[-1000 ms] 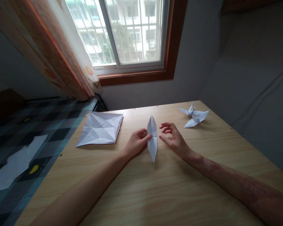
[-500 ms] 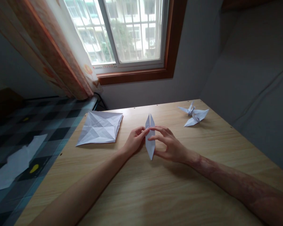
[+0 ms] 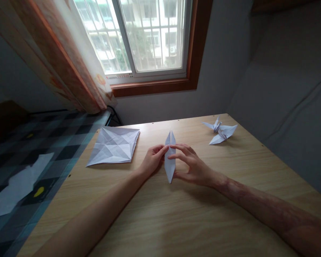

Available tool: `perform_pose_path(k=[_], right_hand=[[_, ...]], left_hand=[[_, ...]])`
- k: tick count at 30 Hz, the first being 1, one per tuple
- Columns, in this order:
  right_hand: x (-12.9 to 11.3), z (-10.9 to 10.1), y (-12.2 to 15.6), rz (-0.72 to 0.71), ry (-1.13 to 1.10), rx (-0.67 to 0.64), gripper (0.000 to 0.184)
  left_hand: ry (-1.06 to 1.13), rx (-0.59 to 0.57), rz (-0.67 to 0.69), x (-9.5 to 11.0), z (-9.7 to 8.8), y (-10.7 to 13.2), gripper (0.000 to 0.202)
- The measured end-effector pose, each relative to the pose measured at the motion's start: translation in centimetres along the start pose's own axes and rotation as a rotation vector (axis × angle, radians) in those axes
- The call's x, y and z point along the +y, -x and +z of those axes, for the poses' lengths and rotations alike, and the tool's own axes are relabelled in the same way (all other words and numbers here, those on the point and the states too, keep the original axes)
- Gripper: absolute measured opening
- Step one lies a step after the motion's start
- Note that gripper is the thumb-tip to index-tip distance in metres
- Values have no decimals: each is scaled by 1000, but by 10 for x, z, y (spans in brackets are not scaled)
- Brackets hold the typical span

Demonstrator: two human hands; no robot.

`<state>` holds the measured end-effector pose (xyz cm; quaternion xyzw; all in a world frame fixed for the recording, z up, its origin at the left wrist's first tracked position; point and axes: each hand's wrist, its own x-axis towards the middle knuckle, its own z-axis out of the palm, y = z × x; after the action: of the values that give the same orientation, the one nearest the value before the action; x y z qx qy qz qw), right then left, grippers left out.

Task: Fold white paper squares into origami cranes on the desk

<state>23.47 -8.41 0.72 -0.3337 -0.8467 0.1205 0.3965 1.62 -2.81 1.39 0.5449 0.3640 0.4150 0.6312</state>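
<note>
A narrow, diamond-shaped piece of folded white paper (image 3: 170,167) is held upright over the middle of the table, its far tip split in two by a slit. My left hand (image 3: 154,157) pinches its left edge, thumb on the front and the other fingers partly behind. From the right, my right hand (image 3: 192,165) grips the same paper, with curved fingertips on its face and the thumb by its lower right edge. What lies behind the paper is hidden.
Creased square paper sheets (image 3: 115,144) lie stacked at the table's back left. Folded paper cranes (image 3: 221,131) stand at the back right. Beyond the wooden table's (image 3: 155,221) left edge, white paper scraps (image 3: 21,185) lie on a checked cloth (image 3: 5,153).
The folded paper has tilted slightly, its lower tip shifting a little to the left. Both hands keep nearly the same hold.
</note>
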Motion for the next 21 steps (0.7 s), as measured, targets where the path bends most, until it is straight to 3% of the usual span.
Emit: perform_pose_path(k=[10, 14, 19, 21], right_hand=[[0, -1, 2, 40, 60, 160, 18], [0, -2, 1, 32, 98, 202, 16], [1, 2, 4, 6, 174, 139, 27], [3, 3, 5, 5, 179, 135, 23]], left_hand=[[-117, -73, 19, 4, 2, 4, 50], [-114, -80, 8, 4, 3, 4, 51], [-114, -112, 30, -1, 0, 2, 50], [-147, -140, 37, -2, -1, 2, 49]])
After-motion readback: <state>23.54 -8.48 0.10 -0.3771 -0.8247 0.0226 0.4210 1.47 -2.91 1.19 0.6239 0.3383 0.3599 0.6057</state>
